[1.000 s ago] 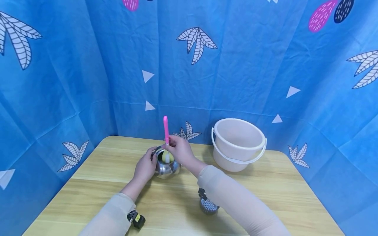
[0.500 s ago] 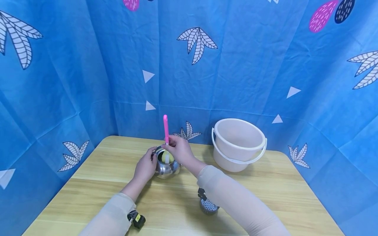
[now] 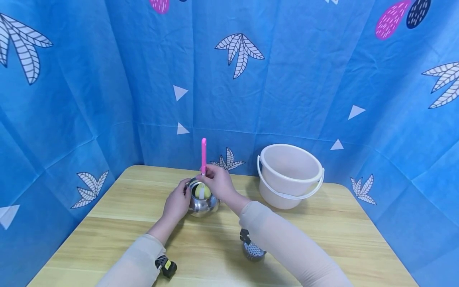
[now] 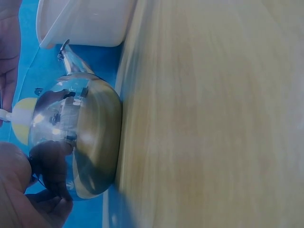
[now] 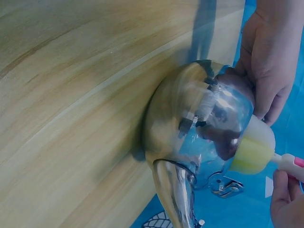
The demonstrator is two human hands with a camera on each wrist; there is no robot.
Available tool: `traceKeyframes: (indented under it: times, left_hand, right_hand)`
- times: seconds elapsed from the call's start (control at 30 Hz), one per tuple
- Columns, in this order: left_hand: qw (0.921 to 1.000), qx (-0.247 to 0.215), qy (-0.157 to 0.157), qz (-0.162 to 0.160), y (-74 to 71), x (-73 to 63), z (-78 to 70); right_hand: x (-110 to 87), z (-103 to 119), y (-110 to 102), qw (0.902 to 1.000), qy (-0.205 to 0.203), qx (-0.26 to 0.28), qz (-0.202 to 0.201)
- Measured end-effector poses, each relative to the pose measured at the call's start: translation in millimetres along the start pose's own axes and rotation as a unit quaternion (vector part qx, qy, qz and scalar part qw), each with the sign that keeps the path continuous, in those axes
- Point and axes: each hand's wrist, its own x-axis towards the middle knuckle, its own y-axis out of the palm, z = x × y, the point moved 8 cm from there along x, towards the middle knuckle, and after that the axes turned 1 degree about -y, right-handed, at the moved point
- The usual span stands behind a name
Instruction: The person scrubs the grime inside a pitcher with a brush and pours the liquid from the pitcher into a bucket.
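A shiny steel teapot (image 3: 203, 207) stands on the wooden table, its spout (image 4: 76, 61) pointing to the right. My left hand (image 3: 177, 201) grips it at the left side, thumb near the rim. In the pot's mouth sits the yellow and white sponge head (image 5: 254, 148) of a cleaning brush, its lower part hidden inside. With thumb and fingers my right hand (image 3: 219, 182) pinches the brush just below its pink handle (image 3: 203, 153), which points nearly straight up. Beside the spout, a small metal bracket (image 5: 227, 186) juts from the rim.
A white bucket (image 3: 283, 191) with its handle hanging down stands at the back right. Partly under my right sleeve is a small round metal piece with a holed top (image 3: 254, 251). Blue patterned curtain (image 3: 229, 99) encloses the table's back and sides.
The brush handle rises slightly and swings a little right, now more upright, while its sponge head shifts slightly left in the pot's mouth. Both hands keep their holds.
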Motion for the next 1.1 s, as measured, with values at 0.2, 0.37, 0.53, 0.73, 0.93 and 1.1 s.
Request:
traceKeyframes:
  times: [0.2, 0.37, 0.53, 0.73, 0.93, 1.1]
  left_hand:
    - [1.0000, 0.002, -0.002, 0.002, 0.7, 0.9, -0.1]
    - [1.0000, 0.000, -0.006, 0.002, 1.1, 1.6, 0.8]
    - [0.9999, -0.002, -0.012, 0.006, 2.3, 1.6, 2.9]
    - [0.9999, -0.002, -0.014, 0.009, 2.4, 1.3, 2.9]
    - [0.9999, 0.001, -0.012, 0.007, 2.7, 1.9, 3.6]
    - [0.9999, 0.003, -0.010, 0.007, 2.7, 1.4, 4.5]
  right_hand:
    - [-1.5, 1.0, -0.3, 0.9999, -0.003, 0.011, -0.005]
    - [-1.6, -0.2, 0.6, 0.9999, -0.003, 0.014, -0.008]
    - [-2.2, -2.2, 1.3, 0.9999, 0.004, 0.010, -0.013]
    - [-2.9, -4.4, 1.0, 0.9997, 0.012, 0.013, -0.018]
    - [-4.4, -6.8, 0.8, 0.9993, 0.013, 0.023, -0.027]
    - [-5.8, -7.8, 0.7, 0.9989, 0.015, 0.029, -0.034]
